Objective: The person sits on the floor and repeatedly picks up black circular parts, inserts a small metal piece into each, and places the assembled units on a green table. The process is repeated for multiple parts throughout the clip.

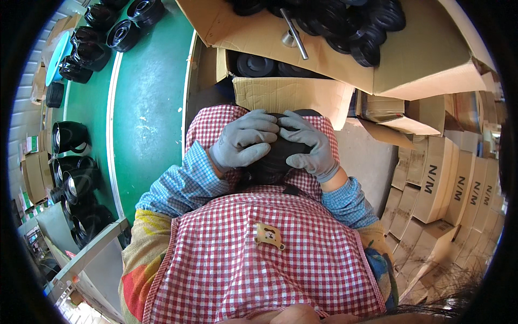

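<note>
A dark black rounded part point(274, 157) rests in my lap on the red-and-white checked apron point(259, 275). Grey work gloves cover both hands. My left hand point(244, 141) lies over its left side, fingers bent across the top and thumb along the near edge. From the right, my right hand point(308, 144) curls over the same part, its fingertips meeting those of the left. The part's underside and much of its outline are hidden by the gloves, so its exact kind is unclear.
Ahead, an open carton point(334, 56) holds several black round ringed parts point(367, 51), with a metal rod point(294, 33) by its wall. A green conveyor belt point(151, 108) runs on my left, bearing glossy black jug-like vessels point(70, 137). Stacked cartons point(440, 178) stand at right.
</note>
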The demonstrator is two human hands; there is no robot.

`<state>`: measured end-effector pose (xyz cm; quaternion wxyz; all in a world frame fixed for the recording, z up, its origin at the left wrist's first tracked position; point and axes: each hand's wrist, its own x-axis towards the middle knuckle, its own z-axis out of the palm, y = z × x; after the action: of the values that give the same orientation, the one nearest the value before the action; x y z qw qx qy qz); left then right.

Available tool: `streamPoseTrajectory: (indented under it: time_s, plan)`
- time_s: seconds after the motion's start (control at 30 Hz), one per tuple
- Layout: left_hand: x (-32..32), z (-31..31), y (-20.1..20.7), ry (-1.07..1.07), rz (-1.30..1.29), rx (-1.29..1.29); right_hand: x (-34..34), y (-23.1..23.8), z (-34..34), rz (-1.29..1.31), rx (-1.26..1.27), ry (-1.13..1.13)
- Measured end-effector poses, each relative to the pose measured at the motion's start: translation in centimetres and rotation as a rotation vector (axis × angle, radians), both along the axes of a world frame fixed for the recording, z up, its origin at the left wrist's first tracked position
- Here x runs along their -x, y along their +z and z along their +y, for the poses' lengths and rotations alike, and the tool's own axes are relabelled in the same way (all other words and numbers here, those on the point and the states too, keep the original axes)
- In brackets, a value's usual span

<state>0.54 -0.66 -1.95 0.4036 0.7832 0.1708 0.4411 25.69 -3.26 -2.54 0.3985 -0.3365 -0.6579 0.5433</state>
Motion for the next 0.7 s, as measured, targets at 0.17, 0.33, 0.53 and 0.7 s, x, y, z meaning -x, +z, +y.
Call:
streamPoseTrajectory:
  time_s: [0.17, 0.33, 0.53, 0.7]
  plan:
    - [0.1, -0.4, 0.9, 0.017, 0.093, -0.071, -0.4, 0.3, -0.2, -0.024, -0.033, 0.062]
    - [2.0, 0.0, 0.0, 0.006, 0.228, 0.111, 2.3, 1.4, -2.6, -0.479, -0.427, -0.189]
    - [-0.8, -1.9, 6.7, 0.233, 0.634, -0.317, 2.0, -1.6, 1.7, -0.421, -0.649, -0.446]
    - [1.7, -0.1, 2.5, 0.342, 0.727, -0.126, 2.7, 3.8, -2.4, -0.317, -0.675, -0.155]
